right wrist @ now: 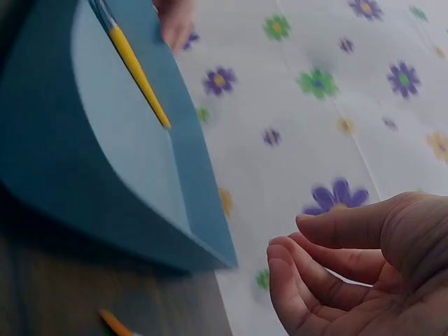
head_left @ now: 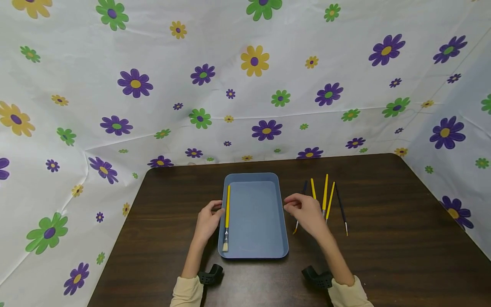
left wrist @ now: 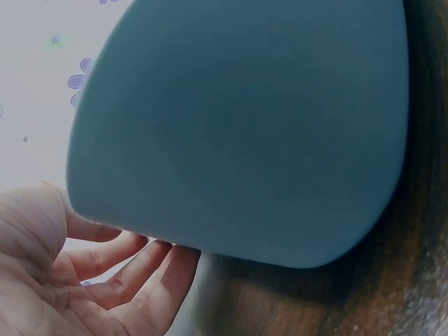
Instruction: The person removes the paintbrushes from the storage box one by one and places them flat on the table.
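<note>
My left hand holds the left side of a blue-grey rectangular tray, thumb by the rim. In the left wrist view its fingers lie along the tray's outer wall, their tips partly hidden. Inside the tray, along its left side, lies a yellow-handled paintbrush with pale bristles toward me. My right hand hovers just right of the tray with loosely curled fingers. Nothing sits between its thumb and fingertips in the right wrist view.
Several paintbrushes lie right of the tray, partly behind my right hand: yellow-handled ones and a thin black one. The dark wooden table ends at a white flowered sheet. Black wrist mounts hang by both sleeves.
</note>
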{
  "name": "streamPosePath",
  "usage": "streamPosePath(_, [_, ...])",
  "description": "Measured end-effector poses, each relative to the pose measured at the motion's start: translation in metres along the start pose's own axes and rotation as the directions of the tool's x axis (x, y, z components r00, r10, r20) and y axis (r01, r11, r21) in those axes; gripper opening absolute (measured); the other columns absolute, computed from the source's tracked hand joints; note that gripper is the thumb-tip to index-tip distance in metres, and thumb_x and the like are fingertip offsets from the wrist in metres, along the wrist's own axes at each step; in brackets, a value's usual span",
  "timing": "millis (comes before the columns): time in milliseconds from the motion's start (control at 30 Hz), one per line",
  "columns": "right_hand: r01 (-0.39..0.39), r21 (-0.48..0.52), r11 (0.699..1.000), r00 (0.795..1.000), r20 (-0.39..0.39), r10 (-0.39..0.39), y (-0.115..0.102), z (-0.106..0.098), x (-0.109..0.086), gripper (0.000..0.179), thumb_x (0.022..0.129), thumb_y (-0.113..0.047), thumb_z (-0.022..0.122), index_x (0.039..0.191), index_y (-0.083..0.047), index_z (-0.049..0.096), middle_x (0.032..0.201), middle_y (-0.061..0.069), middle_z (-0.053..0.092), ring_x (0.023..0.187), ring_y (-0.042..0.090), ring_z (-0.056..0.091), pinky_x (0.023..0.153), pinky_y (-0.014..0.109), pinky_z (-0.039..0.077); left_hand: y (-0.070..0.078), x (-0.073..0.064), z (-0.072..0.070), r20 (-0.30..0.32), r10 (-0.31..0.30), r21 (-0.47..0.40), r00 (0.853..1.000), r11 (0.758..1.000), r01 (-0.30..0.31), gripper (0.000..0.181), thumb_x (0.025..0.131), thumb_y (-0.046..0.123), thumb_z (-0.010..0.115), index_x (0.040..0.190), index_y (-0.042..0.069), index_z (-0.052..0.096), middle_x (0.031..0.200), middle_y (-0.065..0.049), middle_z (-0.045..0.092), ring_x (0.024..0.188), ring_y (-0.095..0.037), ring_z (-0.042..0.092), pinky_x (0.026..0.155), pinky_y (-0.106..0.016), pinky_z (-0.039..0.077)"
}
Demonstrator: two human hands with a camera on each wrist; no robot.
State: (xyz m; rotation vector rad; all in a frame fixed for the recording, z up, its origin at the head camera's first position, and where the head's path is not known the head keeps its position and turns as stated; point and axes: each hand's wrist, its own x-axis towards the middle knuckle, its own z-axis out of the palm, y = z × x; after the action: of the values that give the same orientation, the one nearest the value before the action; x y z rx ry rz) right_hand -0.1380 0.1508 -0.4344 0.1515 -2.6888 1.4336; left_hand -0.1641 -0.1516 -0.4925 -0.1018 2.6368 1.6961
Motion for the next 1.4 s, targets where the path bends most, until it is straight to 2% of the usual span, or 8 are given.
streamPosePath(167, [0.026, 0.029, 0.999, 0.999, 0.033, -0.027, -0.009, 0.028, -0.001, 0.013, 0.09, 0.002, 0.071, 0.102, 0.005, 0.076, 0.083, 0.004, 0.071, 0.073, 0.016, 0.064, 0.065, 0.028, 0.051, 0.0, 0.001, 0.0, -0.002, 0.011, 0.015, 1.0, 1.0, -0.011, 0.032, 0.101, 0.009, 0.062, 0.13, -0.003, 0.066, 0.123, -0.021, 0.069, 0.097, -0.03, 0.067, 0.071, -0.035, 0.055])
streamPosePath(433, [0.005, 0.035, 0.999, 0.996, 0.086, -0.008, -0.018, 0.059, -0.008, 0.01, 0.089, 0.004, 0.073, 0.098, 0.003, 0.076, 0.081, 0.0, 0.071, 0.075, 0.015, 0.065, 0.067, 0.029, 0.053, -0.001, 0.001, -0.001, 0.008, 0.013, 0.002, 1.0, 1.0, -0.013, 0.032, 0.102, 0.009, 0.061, 0.131, -0.003, 0.065, 0.123, -0.021, 0.068, 0.097, -0.031, 0.067, 0.072, -0.038, 0.057])
streamPosePath(867, [0.064, 0.085, 0.994, 0.998, 0.024, -0.067, -0.018, 0.082, -0.011, 0.01, 0.083, 0.007, 0.075, 0.093, 0.004, 0.076, 0.081, 0.004, 0.073, 0.074, 0.018, 0.07, 0.069, 0.029, 0.056, -0.004, 0.001, -0.002, 0.009, 0.015, -0.008, 1.0, 1.0, -0.015, 0.032, 0.102, 0.009, 0.06, 0.131, -0.003, 0.066, 0.122, -0.021, 0.068, 0.096, -0.03, 0.068, 0.071, -0.037, 0.057])
streamPosePath(1067, [0.061, 0.114, 0.992, 0.998, -0.007, -0.06, -0.017, 0.092, -0.012, 0.012, 0.083, 0.006, 0.076, 0.095, 0.005, 0.076, 0.082, 0.007, 0.073, 0.076, 0.02, 0.07, 0.071, 0.029, 0.057, -0.003, 0.001, -0.003, 0.006, 0.02, 0.01, 1.0, 1.0, -0.02, 0.032, 0.101, 0.008, 0.061, 0.13, -0.003, 0.066, 0.121, -0.021, 0.069, 0.097, -0.031, 0.067, 0.074, -0.038, 0.055])
streamPosePath(1233, [0.06, 0.126, 0.99, 0.998, -0.025, -0.057, -0.017, 0.099, -0.014, 0.02, 0.082, 0.007, 0.077, 0.101, 0.008, 0.074, 0.088, 0.01, 0.075, 0.081, 0.024, 0.072, 0.075, 0.035, 0.059, -0.001, 0.0, -0.003, 0.009, 0.017, 0.019, 1.0, 1.0, -0.017, 0.032, 0.101, 0.009, 0.061, 0.13, -0.003, 0.067, 0.122, -0.02, 0.069, 0.098, -0.031, 0.067, 0.075, -0.038, 0.055])
streamPosePath(1400, [0.029, 0.143, 0.989, 1.0, -0.007, -0.028, -0.018, 0.103, -0.014, 0.03, 0.082, 0.005, 0.078, 0.111, 0.01, 0.072, 0.1, 0.018, 0.075, 0.089, 0.029, 0.074, 0.081, 0.043, 0.059, 0.0, 0.0, -0.003, 0.014, 0.015, 0.018, 1.0, 1.0, -0.015, 0.032, 0.101, 0.009, 0.061, 0.13, -0.003, 0.066, 0.122, -0.02, 0.069, 0.097, -0.031, 0.067, 0.073, -0.037, 0.054])
